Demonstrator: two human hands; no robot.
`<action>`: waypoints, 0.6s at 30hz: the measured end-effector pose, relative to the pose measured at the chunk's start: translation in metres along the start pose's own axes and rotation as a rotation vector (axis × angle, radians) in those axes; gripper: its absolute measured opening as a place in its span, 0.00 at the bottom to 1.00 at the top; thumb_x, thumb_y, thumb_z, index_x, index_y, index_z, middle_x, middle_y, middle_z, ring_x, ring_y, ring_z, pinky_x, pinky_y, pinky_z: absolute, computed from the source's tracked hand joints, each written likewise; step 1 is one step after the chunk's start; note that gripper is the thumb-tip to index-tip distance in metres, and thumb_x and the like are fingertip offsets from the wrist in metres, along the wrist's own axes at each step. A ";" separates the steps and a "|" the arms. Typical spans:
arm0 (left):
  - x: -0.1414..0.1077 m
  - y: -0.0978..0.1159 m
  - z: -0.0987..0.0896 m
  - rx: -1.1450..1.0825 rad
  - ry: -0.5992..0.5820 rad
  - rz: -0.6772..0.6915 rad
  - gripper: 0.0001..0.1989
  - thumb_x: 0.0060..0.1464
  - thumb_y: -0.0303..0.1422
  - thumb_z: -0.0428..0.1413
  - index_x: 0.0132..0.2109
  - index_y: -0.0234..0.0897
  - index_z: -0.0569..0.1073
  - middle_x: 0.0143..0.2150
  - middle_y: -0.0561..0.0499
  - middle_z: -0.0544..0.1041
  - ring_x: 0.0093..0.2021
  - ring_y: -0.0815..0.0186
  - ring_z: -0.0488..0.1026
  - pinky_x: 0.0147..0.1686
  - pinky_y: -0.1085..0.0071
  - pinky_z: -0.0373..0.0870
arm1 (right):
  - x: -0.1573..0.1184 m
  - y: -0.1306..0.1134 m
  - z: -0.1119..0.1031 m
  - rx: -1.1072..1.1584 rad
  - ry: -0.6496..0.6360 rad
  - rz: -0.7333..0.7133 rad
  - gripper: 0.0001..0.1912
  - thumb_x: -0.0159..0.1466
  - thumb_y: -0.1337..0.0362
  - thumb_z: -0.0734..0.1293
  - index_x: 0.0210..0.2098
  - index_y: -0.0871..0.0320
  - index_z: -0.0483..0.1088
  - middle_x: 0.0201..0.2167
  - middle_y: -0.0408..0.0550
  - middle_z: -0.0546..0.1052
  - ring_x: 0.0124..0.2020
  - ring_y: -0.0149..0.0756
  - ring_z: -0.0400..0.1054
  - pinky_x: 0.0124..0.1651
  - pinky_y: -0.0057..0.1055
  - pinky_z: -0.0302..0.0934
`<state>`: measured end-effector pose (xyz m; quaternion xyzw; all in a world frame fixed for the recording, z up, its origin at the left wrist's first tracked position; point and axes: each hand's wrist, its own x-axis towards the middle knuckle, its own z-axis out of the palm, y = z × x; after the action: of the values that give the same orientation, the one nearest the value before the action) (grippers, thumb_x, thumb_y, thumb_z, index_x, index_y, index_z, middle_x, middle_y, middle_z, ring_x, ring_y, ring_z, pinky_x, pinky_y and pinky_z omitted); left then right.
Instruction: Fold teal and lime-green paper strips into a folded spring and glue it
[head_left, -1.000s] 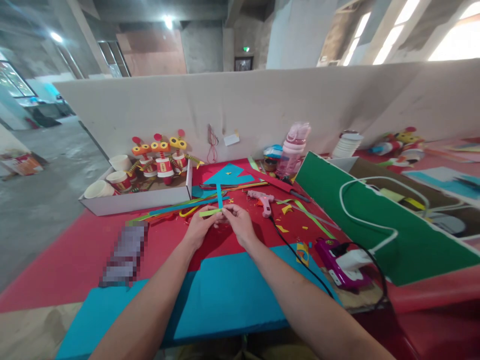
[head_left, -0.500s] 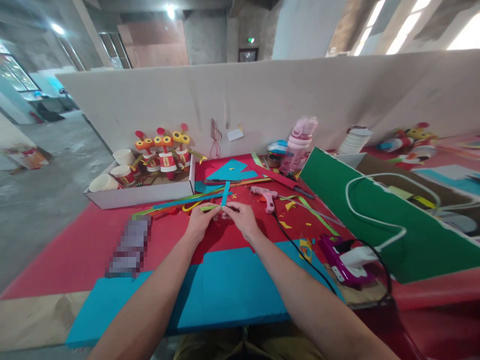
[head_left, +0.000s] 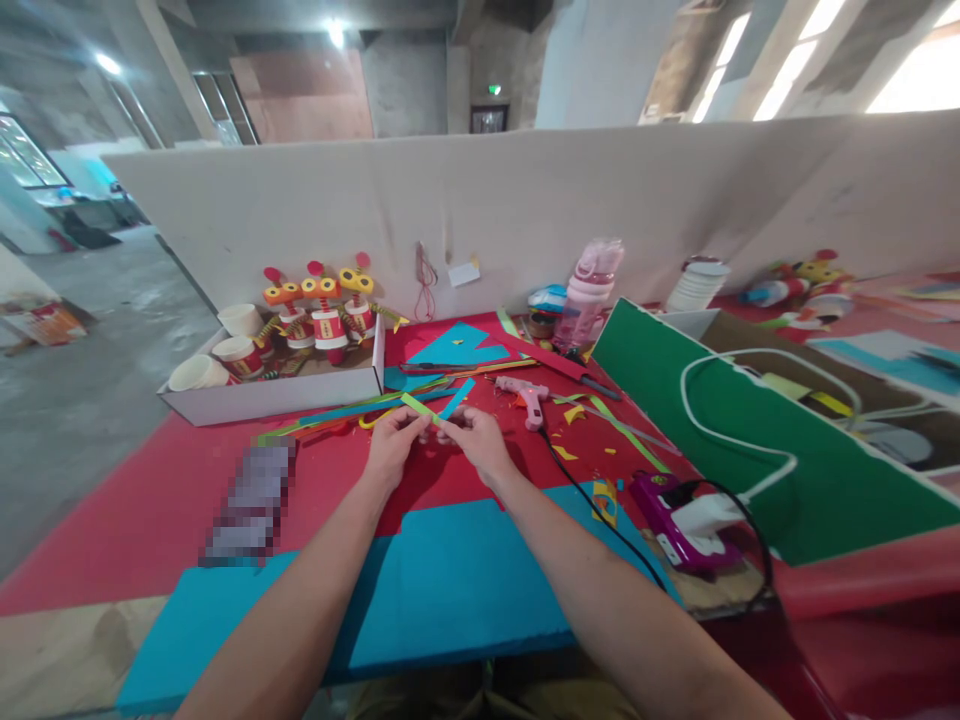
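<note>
Both hands meet over the red tabletop [head_left: 322, 495], their fingertips close together. My left hand [head_left: 395, 443] is closed in a pinch on a light green paper strip [head_left: 418, 405], which slants up to the left. My right hand [head_left: 478, 440] pinches a blue paper strip [head_left: 457, 398] that slants up to the right. The two strips come together in a V at the fingertips; whether they are joined there is hidden by the fingers. Just beyond the right hand lies a pink glue gun [head_left: 527, 397] with a black cord.
Cup figures [head_left: 327, 320] stand in a white box [head_left: 277, 400] at the back left. A pixelated phone-like object [head_left: 251, 500] lies left. On the right are a purple power strip [head_left: 686, 525] and a green panel [head_left: 720, 450]. A pink bottle [head_left: 592, 295] stands behind.
The blue strip has tipped from nearly upright to the right. The green strip has risen from nearly flat and shows more length. The hands remain pinched together.
</note>
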<state>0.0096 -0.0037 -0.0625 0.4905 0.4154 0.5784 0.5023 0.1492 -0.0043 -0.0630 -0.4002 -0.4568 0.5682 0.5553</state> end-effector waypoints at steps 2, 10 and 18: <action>0.000 0.001 0.001 -0.035 -0.016 -0.003 0.10 0.45 0.37 0.62 0.27 0.34 0.71 0.21 0.55 0.70 0.22 0.73 0.65 0.26 0.75 0.61 | 0.000 0.001 0.000 0.015 0.013 0.004 0.17 0.44 0.55 0.74 0.25 0.59 0.68 0.20 0.42 0.74 0.24 0.33 0.71 0.33 0.32 0.69; 0.000 -0.003 0.002 0.015 -0.066 -0.084 0.12 0.44 0.38 0.62 0.32 0.32 0.74 0.25 0.51 0.73 0.24 0.72 0.68 0.26 0.75 0.64 | -0.002 0.000 0.002 0.056 -0.076 0.022 0.15 0.47 0.54 0.72 0.25 0.60 0.73 0.21 0.46 0.77 0.25 0.39 0.74 0.37 0.37 0.69; 0.001 -0.004 0.000 0.051 -0.035 -0.087 0.14 0.43 0.40 0.62 0.31 0.32 0.75 0.24 0.51 0.73 0.24 0.72 0.68 0.26 0.75 0.65 | -0.003 -0.004 0.001 -0.009 -0.037 0.029 0.16 0.46 0.53 0.72 0.24 0.61 0.73 0.21 0.46 0.77 0.24 0.36 0.72 0.35 0.34 0.68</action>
<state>0.0102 -0.0019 -0.0657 0.4946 0.4422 0.5366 0.5214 0.1493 -0.0076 -0.0591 -0.3988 -0.4635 0.5814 0.5367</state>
